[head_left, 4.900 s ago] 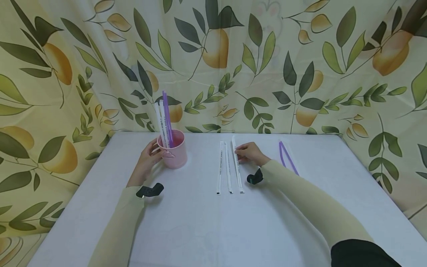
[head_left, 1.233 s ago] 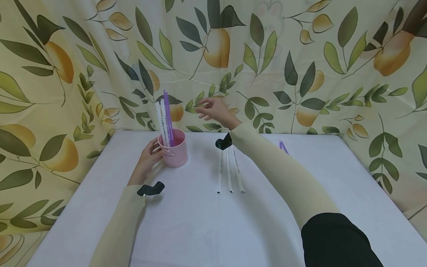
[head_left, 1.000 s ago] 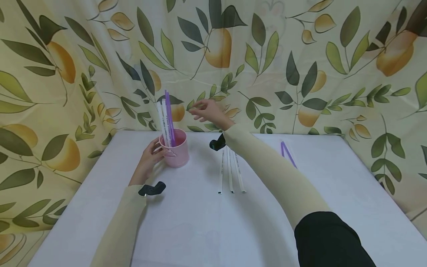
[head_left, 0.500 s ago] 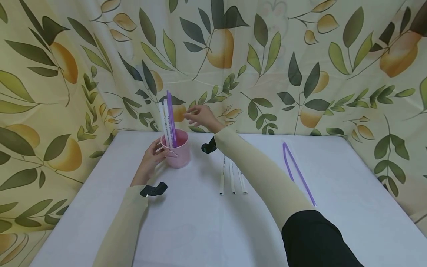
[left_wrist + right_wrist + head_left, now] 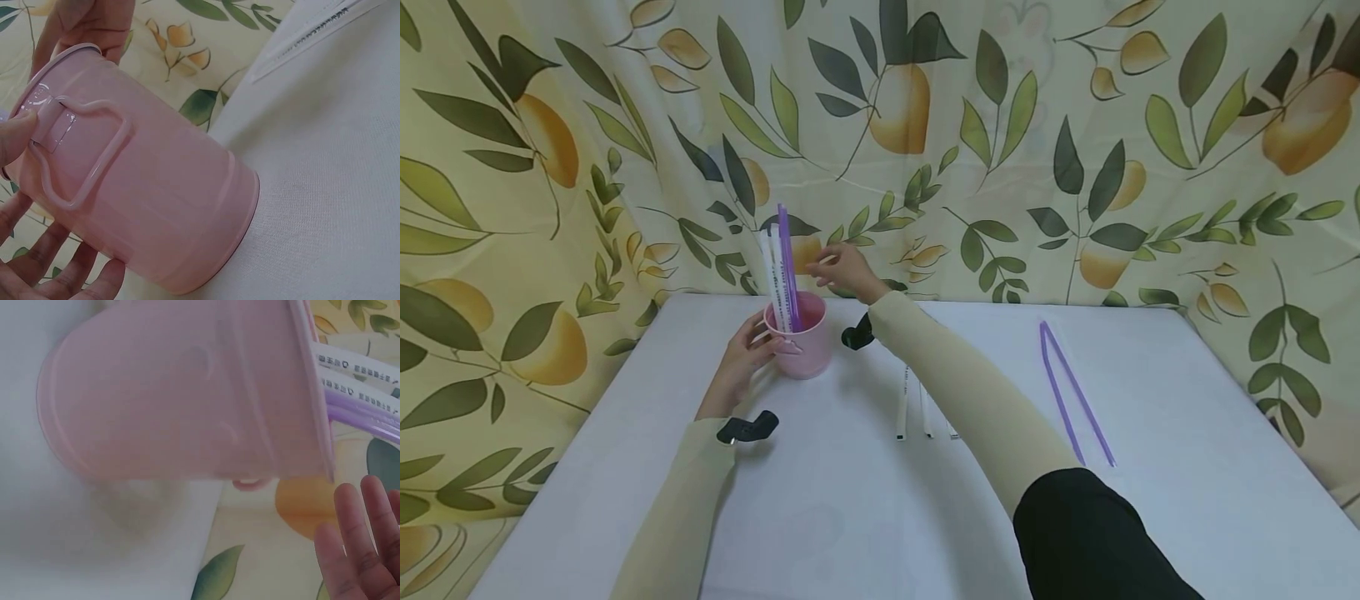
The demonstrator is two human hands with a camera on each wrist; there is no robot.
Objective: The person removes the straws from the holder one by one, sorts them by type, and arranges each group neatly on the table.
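Observation:
A pink metal bucket [image 5: 805,354] with a small wire handle [image 5: 103,178] stands upright near the table's back left. Paper-wrapped white straws [image 5: 777,279] and purple straws [image 5: 787,267] lean inside it. My left hand [image 5: 736,367] holds the bucket from the left, its thumb beside the handle bracket and its fingers around the side. To the right of the straws and above the rim hovers my right hand [image 5: 848,271], with fingers loosely extended. The right wrist view shows those fingers [image 5: 356,534] apart from the bucket, with nothing seen in them.
Three wrapped white straws [image 5: 902,408] lie on the white table [image 5: 850,517], partly hidden under my right forearm. Farther right, two purple straws [image 5: 1078,392] form a narrow V. A fruit-patterned curtain [image 5: 1000,183] hangs behind the table's back edge.
My right hand has left a white straw it was touching on the table, risen, and moved left and slightly down towards the bucket. My left hand keeps its hold.

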